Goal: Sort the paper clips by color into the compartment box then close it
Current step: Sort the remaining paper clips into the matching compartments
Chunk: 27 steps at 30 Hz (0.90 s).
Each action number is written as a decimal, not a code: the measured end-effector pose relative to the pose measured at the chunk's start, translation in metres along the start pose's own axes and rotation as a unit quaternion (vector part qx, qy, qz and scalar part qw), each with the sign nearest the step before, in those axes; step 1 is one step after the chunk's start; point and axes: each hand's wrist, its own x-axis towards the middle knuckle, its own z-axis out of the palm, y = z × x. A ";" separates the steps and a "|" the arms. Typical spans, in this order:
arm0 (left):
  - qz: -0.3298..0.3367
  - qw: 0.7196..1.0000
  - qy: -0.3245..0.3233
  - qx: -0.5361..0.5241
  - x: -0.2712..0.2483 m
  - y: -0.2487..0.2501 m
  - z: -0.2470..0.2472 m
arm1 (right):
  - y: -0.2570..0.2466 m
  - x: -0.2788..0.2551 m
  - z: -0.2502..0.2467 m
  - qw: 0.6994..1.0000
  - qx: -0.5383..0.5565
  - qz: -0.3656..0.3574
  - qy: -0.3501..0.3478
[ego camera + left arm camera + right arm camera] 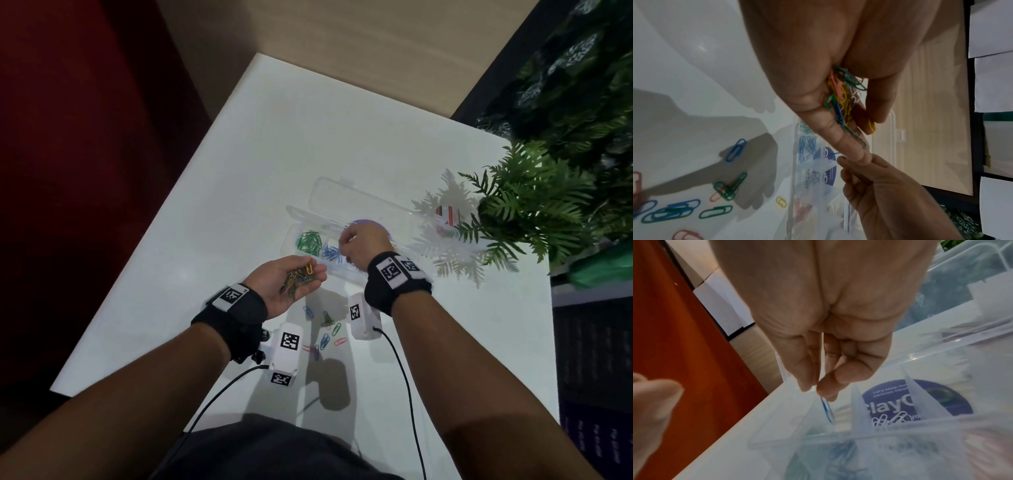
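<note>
A clear compartment box (291,236) lies open on the white table (239,171), its lid (359,198) folded back. One compartment holds green clips (308,241), the one beside it blue clips (329,253). My left hand (291,284) is cupped palm up near the box and holds a mixed bunch of clips (844,100). My right hand (818,389) hovers over the blue compartment and pinches a blue clip (826,408) between thumb and forefinger. White clips (888,419) lie in a further compartment.
Loose clips (327,329) of several colours lie on the table between my wrists. A fern plant (527,202) stands at the right, close to the box's far end. A round blue sticker (920,399) shows through the box. The table's left edge drops off.
</note>
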 end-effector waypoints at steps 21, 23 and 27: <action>-0.050 0.997 -0.054 0.037 0.010 -0.029 0.035 | 0.022 -0.085 -0.008 0.996 0.063 -0.045 0.040; -0.060 0.996 -0.051 0.030 0.009 -0.028 0.037 | 0.039 -0.082 -0.023 0.992 0.094 -0.020 0.079; -0.073 0.995 -0.062 -0.014 0.006 -0.023 0.033 | 0.080 -0.062 -0.046 0.984 0.094 0.072 0.132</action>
